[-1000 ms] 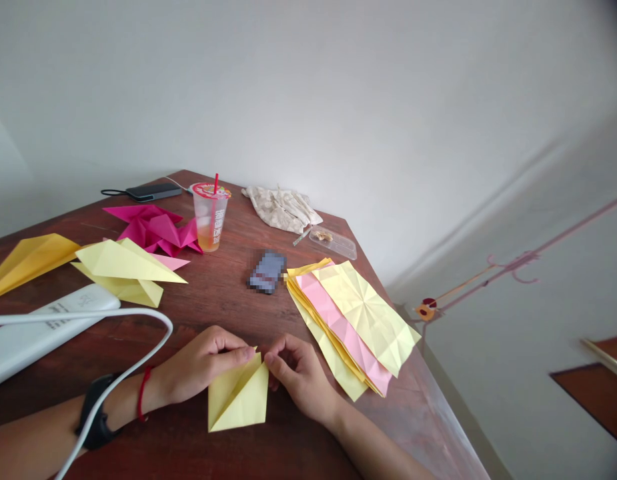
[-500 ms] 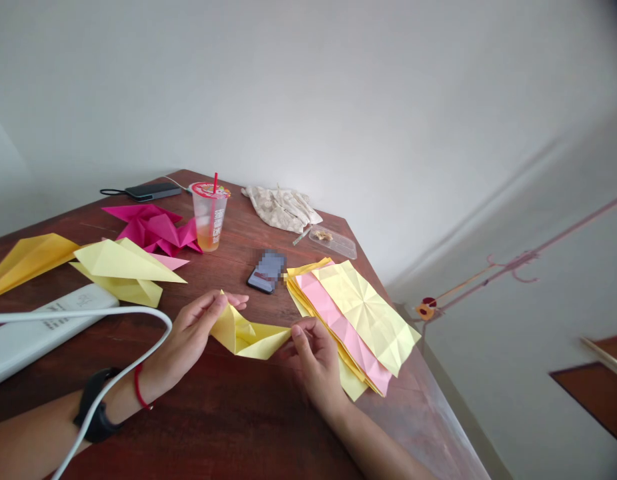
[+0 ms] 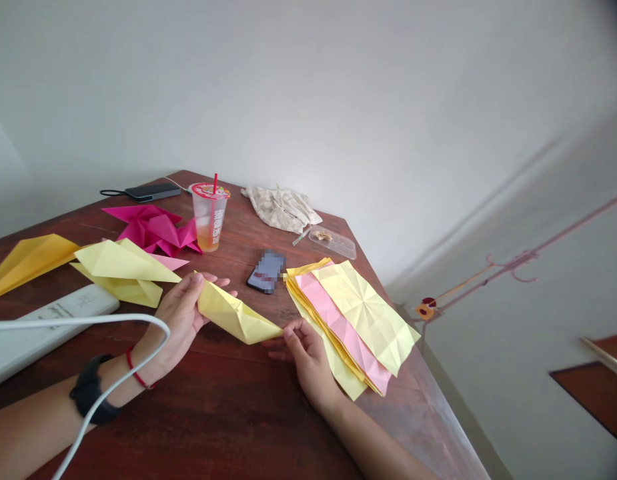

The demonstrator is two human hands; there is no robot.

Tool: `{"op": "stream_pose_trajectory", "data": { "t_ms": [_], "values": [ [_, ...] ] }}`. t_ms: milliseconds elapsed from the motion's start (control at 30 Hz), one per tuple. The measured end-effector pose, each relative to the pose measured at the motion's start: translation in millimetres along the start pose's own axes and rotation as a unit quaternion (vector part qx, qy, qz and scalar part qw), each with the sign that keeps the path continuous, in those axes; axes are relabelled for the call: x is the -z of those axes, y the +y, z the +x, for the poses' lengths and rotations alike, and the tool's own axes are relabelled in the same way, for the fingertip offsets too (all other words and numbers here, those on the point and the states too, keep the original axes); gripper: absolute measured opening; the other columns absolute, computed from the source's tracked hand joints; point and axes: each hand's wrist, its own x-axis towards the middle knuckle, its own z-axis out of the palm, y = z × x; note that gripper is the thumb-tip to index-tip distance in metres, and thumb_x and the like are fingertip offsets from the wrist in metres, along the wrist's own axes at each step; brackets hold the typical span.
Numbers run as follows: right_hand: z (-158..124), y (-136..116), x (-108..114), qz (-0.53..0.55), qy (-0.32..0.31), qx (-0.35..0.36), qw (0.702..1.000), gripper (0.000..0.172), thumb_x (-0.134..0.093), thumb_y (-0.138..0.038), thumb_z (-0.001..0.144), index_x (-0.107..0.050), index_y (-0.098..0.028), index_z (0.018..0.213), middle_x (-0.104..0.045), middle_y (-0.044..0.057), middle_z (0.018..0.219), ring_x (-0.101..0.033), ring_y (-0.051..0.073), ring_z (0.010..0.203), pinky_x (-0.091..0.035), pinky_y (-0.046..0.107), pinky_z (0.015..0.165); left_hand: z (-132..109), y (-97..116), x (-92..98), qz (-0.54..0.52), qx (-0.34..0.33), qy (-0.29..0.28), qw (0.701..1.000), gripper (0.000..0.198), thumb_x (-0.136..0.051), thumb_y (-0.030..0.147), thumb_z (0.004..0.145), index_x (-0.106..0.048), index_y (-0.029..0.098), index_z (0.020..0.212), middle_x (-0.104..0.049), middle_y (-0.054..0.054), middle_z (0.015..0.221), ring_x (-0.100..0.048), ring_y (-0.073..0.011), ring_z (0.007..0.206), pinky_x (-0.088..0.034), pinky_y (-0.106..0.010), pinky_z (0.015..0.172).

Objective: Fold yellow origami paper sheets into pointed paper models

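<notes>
A folded yellow paper (image 3: pixel 238 317) is stretched above the table between my two hands. My left hand (image 3: pixel 181 317) pinches its upper left end between thumb and fingers. The pointed right end is pinched by my right hand (image 3: pixel 308 353), lower down. Right of that hand lies a stack of creased sheets (image 3: pixel 365 303), pale yellow on top, with pink and darker yellow ones beneath. Folded pale yellow pieces (image 3: pixel 123 263) rest behind my left hand.
Behind are a phone (image 3: pixel 267 271), a drink cup (image 3: pixel 209 217), magenta folded paper (image 3: pixel 155 229), a power bank (image 3: pixel 153 192), a cloth (image 3: pixel 281 208) and a clear tray (image 3: pixel 333 241). A white cable (image 3: pixel 123 319) crosses my left wrist near a white box (image 3: pixel 48 327).
The folded yellow paper has narrowed, its open pocket now mostly closed. My left hand has moved up and left with its end; my right hand has shifted slightly left.
</notes>
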Motion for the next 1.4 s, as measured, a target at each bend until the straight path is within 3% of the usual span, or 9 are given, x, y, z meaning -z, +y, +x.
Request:
{"op": "stream_pose_trajectory", "data": {
  "t_ms": [133, 233, 367, 533, 700, 800, 967, 1233, 1400],
  "values": [
    [-12.9, -2.9, -8.0, -0.054, -0.066, 0.031, 0.996, 0.032, -0.067, -0.048, 0.089, -0.052, -0.022, 0.100, -0.065, 0.004, 0.100, -0.069, 0.017, 0.086, -0.057, 0.030, 0.070, -4.4, -3.5, 0.5, 0.101, -0.070, -0.002, 0.992, 0.033, -0.065, 0.050, 0.088, -0.058, 0.018, 0.092, -0.073, -0.006, 0.100, -0.074, -0.0222, 0.076, -0.060, -0.032, 0.065],
    [-23.7, -8.1, -14.2, -0.139, -0.126, 0.069, 0.980, 0.026, -0.064, -0.037, 0.093, -0.056, -0.022, 0.112, -0.067, 0.007, 0.107, -0.067, 0.019, 0.095, -0.054, 0.032, 0.081, -9.6, -3.8, 0.4, 0.182, -0.083, -0.033, 0.979, 0.037, -0.061, 0.054, 0.088, -0.058, 0.017, 0.090, -0.072, -0.005, 0.090, -0.073, -0.0216, 0.069, -0.057, -0.028, 0.058],
    [-28.6, -14.8, -16.7, -0.168, -0.181, 0.061, 0.967, 0.023, -0.057, -0.035, 0.097, -0.063, -0.020, 0.114, -0.068, 0.007, 0.106, -0.064, 0.018, 0.092, -0.051, 0.031, 0.082, -16.1, -3.5, 1.8, 0.264, -0.084, -0.094, 0.956, 0.036, -0.055, 0.053, 0.091, -0.060, 0.018, 0.090, -0.073, -0.005, 0.085, -0.070, -0.0203, 0.069, -0.054, -0.028, 0.061],
    [-26.8, -10.8, -16.9, -0.109, -0.189, 0.011, 0.976, 0.030, -0.062, -0.044, 0.095, -0.066, -0.019, 0.110, -0.067, 0.006, 0.099, -0.062, 0.016, 0.086, -0.050, 0.029, 0.078, -19.5, -11.5, 8.9, 0.341, -0.125, -0.138, 0.921, 0.034, -0.049, 0.048, 0.097, -0.064, 0.019, 0.091, -0.072, -0.003, 0.082, -0.065, -0.0181, 0.074, -0.051, -0.025, 0.067],
    [-29.1, 1.5, -18.6, -0.108, -0.194, -0.032, 0.975, 0.032, -0.070, -0.046, 0.088, -0.068, -0.018, 0.103, -0.068, 0.005, 0.093, -0.063, 0.016, 0.078, -0.050, 0.028, 0.072, -22.9, -20.5, 16.4, 0.357, -0.109, -0.192, 0.907, 0.032, -0.047, 0.046, 0.100, -0.064, 0.020, 0.094, -0.072, -0.002, 0.085, -0.066, -0.0160, 0.075, -0.050, -0.023, 0.069],
    [-30.4, 0.1, -19.8, -0.162, -0.198, -0.001, 0.967, 0.027, -0.073, -0.041, 0.086, -0.072, -0.018, 0.101, -0.070, 0.006, 0.095, -0.062, 0.016, 0.079, -0.049, 0.027, 0.072, -26.6, -22.5, 16.2, 0.363, -0.105, -0.197, 0.904, 0.033, -0.046, 0.047, 0.100, -0.064, 0.020, 0.093, -0.071, -0.001, 0.084, -0.064, -0.0151, 0.071, -0.048, -0.023, 0.065],
    [-30.8, -11.9, -25.3, -0.191, -0.256, 0.059, 0.946, 0.021, -0.067, -0.031, 0.090, -0.076, -0.019, 0.106, -0.071, 0.008, 0.104, -0.064, 0.019, 0.089, -0.049, 0.028, 0.079, -34.4, -20.8, 9.3, 0.362, -0.093, -0.219, 0.901, 0.035, -0.044, 0.045, 0.100, -0.065, 0.019, 0.090, -0.071, -0.001, 0.082, -0.064, -0.0152, 0.072, -0.049, -0.023, 0.066],
    [-32.6, -14.4, -34.8, -0.213, -0.266, 0.079, 0.937, 0.009, -0.067, -0.015, 0.085, -0.076, -0.016, 0.085, -0.068, 0.003, 0.085, -0.061, 0.014, 0.076, -0.048, 0.023, 0.071, -44.0, -19.6, 4.7, 0.350, -0.095, -0.269, 0.892, 0.036, -0.042, 0.042, 0.101, -0.064, 0.019, 0.085, -0.070, -0.002, 0.082, -0.065, -0.0153, 0.077, -0.049, -0.023, 0.073],
    [-34.4, -11.0, -37.0, -0.237, -0.264, 0.110, 0.929, 0.016, -0.063, -0.009, 0.083, -0.077, -0.016, 0.084, -0.070, 0.003, 0.084, -0.061, 0.013, 0.073, -0.048, 0.021, 0.068, -46.1, -23.0, 5.1, 0.345, -0.088, -0.290, 0.888, 0.037, -0.043, 0.045, 0.101, -0.065, 0.019, 0.089, -0.069, -0.003, 0.085, -0.064, -0.0157, 0.078, -0.049, -0.023, 0.073]
  ]
}}
